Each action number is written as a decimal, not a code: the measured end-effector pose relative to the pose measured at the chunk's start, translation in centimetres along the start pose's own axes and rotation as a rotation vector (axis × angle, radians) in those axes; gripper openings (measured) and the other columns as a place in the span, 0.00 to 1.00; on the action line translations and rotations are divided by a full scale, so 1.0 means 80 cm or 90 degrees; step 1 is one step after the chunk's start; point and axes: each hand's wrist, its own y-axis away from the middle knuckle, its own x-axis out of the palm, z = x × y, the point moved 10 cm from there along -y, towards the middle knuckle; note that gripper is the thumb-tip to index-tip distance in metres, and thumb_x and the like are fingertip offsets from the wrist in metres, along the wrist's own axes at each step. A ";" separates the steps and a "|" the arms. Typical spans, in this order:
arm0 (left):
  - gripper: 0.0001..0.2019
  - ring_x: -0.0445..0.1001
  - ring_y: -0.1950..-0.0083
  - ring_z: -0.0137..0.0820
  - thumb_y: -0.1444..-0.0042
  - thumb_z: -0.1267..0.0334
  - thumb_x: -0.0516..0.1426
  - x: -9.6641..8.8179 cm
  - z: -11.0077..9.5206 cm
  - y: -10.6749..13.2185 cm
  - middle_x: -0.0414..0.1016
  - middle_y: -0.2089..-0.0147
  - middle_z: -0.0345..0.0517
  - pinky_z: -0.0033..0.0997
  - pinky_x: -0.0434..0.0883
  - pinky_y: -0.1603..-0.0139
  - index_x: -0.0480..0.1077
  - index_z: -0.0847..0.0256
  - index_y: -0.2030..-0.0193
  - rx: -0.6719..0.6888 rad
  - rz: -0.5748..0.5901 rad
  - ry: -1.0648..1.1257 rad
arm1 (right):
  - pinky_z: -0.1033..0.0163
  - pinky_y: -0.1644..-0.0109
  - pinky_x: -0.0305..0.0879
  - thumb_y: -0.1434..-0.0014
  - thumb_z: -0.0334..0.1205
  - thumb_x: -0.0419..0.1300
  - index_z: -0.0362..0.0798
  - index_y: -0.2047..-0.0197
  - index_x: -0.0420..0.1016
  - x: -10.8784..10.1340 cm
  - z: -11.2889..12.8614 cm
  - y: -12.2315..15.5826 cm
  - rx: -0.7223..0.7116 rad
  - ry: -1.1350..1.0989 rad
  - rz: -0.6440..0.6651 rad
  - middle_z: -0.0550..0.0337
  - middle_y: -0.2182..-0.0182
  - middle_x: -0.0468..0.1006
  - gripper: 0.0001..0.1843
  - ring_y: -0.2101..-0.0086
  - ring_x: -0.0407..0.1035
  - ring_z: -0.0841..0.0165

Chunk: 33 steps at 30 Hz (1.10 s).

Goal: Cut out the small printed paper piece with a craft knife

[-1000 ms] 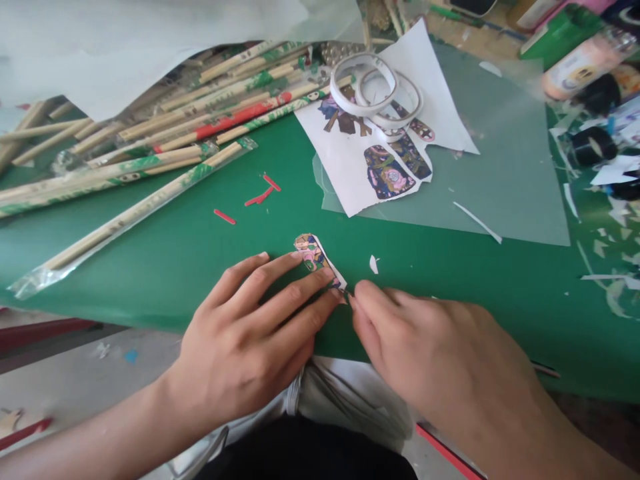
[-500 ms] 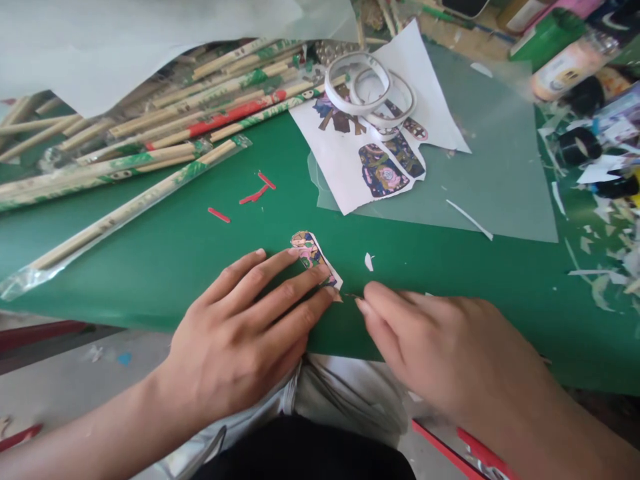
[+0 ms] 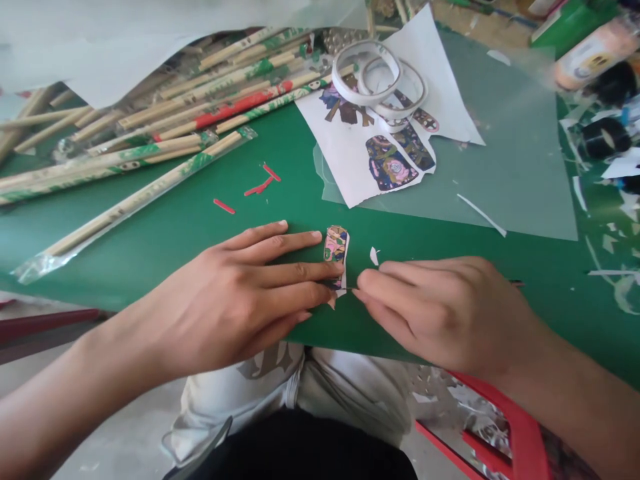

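My left hand (image 3: 255,293) lies flat with its fingers spread, pressing a small colourful printed paper piece (image 3: 336,245) to the green table. A white margin runs down the right side of this piece, and its lower part is partly under my fingertips. My right hand (image 3: 430,307) is closed around a thin craft knife (image 3: 349,289). Only its narrow tip shows, at the lower right edge of the paper; most of the tool is hidden in the fist. A small white paper scrap (image 3: 374,255) lies just above my right hand.
Wrapped chopsticks (image 3: 150,190) pile up at the left, near red strips (image 3: 224,206). Two white tape rolls (image 3: 345,90) rest on a printed sheet (image 3: 340,167) over a translucent sheet (image 3: 530,193). Paint bottles (image 3: 595,57) and paper scraps (image 3: 617,273) are at the right.
The paper piece has turned more upright and shifted slightly right under my left hand. My left hand has moved with it, and the knife tip now meets the paper's edge.
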 end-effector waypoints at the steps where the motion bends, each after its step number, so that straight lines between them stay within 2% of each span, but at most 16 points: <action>1: 0.14 0.60 0.29 0.34 0.31 0.62 0.49 0.001 0.001 0.000 0.71 0.36 0.36 0.45 0.62 0.29 0.70 0.52 0.43 0.007 0.008 0.000 | 0.62 0.76 0.43 0.36 0.34 0.53 0.50 0.75 0.66 0.002 0.000 -0.002 -0.011 0.005 0.008 0.68 0.82 0.60 0.14 0.81 0.57 0.72; 18: 0.14 0.60 0.29 0.36 0.32 0.62 0.51 0.001 0.005 0.001 0.68 0.35 0.30 0.44 0.57 0.28 0.69 0.52 0.42 0.008 0.005 0.029 | 0.61 0.75 0.40 0.37 0.33 0.53 0.51 0.74 0.65 0.009 0.001 -0.004 -0.037 0.001 0.037 0.68 0.83 0.58 0.13 0.81 0.53 0.71; 27: 0.15 0.59 0.28 0.37 0.32 0.62 0.51 0.002 0.003 0.001 0.67 0.34 0.30 0.45 0.58 0.28 0.69 0.53 0.41 0.018 0.001 0.013 | 0.61 0.75 0.36 0.39 0.29 0.51 0.51 0.69 0.67 0.019 0.001 -0.003 -0.071 0.017 0.141 0.67 0.82 0.61 0.09 0.82 0.53 0.71; 33: 0.15 0.60 0.29 0.37 0.32 0.62 0.50 0.003 0.003 0.001 0.68 0.34 0.29 0.46 0.58 0.29 0.69 0.52 0.42 0.021 -0.002 0.010 | 0.61 0.75 0.35 0.39 0.30 0.50 0.51 0.70 0.65 0.019 -0.007 -0.001 -0.065 0.033 0.157 0.67 0.83 0.61 0.10 0.84 0.51 0.72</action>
